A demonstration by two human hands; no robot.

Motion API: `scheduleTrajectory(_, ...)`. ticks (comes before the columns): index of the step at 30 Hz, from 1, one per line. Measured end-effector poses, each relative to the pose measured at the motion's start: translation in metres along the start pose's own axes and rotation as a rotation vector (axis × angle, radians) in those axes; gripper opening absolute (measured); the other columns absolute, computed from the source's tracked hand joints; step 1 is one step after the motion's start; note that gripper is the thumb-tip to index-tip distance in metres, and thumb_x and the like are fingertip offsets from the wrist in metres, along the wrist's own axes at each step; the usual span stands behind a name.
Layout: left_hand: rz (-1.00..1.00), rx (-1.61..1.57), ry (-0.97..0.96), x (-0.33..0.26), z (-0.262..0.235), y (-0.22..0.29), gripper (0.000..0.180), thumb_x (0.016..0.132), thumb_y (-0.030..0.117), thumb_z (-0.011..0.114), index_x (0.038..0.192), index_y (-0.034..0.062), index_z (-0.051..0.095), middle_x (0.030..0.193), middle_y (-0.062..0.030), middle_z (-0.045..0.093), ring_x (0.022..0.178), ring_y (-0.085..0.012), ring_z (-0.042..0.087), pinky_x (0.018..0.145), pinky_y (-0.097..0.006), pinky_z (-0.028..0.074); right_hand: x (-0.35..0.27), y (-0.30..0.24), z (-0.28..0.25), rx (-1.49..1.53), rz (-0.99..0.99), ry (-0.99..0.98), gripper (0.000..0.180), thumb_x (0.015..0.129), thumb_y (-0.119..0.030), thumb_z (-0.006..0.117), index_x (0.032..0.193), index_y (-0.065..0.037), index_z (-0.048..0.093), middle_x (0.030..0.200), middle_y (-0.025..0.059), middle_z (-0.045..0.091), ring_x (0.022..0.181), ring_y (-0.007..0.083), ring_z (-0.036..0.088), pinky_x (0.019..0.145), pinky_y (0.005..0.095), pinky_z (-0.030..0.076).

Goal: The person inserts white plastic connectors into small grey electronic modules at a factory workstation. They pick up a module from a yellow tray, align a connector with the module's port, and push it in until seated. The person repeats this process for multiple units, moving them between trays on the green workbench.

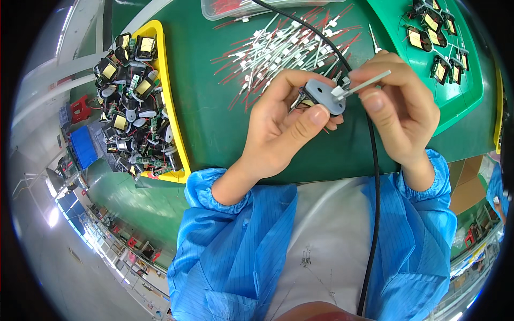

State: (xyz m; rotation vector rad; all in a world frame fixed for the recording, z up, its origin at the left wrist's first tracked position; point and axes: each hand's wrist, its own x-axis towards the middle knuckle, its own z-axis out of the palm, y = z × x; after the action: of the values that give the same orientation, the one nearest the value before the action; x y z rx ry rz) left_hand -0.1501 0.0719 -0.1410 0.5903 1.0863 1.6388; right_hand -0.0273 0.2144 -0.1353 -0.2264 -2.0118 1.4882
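Note:
My left hand (pixel 284 120) is closed around a small grey oval housing (pixel 323 95) with dark holes in its face. Circuit parts and thin wires show at the housing's underside, partly covered by my fingers. Pinched in my right hand (pixel 399 104) is a thin white stick (pixel 372 83). Its lower end meets a white connector (pixel 339 92) at the face of the housing; whether it is fully seated I cannot tell. Just beyond my hands lies a heap of white sticks (pixel 289 51) with white connectors and red wires.
A yellow bin (pixel 174 123) on the left is heaped with black assemblies (pixel 126 107). On the right, a green tray (pixel 466 104) holds several similar pieces (pixel 430 21). A clear plastic box (pixel 214 12) stands at the far edge. A black cable (pixel 373 176) crosses the green table (pixel 214 107) between my arms.

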Motion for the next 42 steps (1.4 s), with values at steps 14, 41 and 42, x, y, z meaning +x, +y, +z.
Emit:
scheduleTrajectory(14,0.391,0.523,-0.038,0.003,-0.004,-0.007,0.033,0.082,0.005,0.067,0.107,-0.0014,0.046,0.101,-0.0108,0.051,0.091,-0.0153,0.051,0.08,-0.029,0.043,0.0,0.0,0.012,-0.071,-0.103,0.049,0.005,0.079,0.0,0.067,0.081,0.002,0.063,0.078,0.0103,0.064,0.061,0.0126,0.057,0.046,0.0201,0.042)
scheduleTrajectory(41,0.624,0.878,0.428,0.013,-0.036,0.033,0.029,0.089,0.011,0.054,0.116,0.0003,0.053,0.127,-0.0154,0.042,0.115,-0.0231,0.046,0.095,-0.036,0.041,0.01,-0.004,-0.074,-0.17,0.307,0.305,0.064,0.083,-0.005,0.066,0.136,0.003,0.031,0.096,0.0127,0.064,0.09,0.0195,0.062,0.077,0.0298,0.05)
scheduleTrajectory(42,0.694,1.062,0.593,0.016,-0.048,0.043,0.024,0.089,0.01,0.055,0.111,0.0007,0.057,0.122,-0.0151,0.047,0.112,-0.0218,0.048,0.093,-0.034,0.042,0.008,-0.005,-0.087,-0.285,0.399,0.385,0.071,0.078,-0.016,0.072,0.135,0.003,0.034,0.1,0.0119,0.063,0.087,0.0162,0.06,0.072,0.0269,0.048)
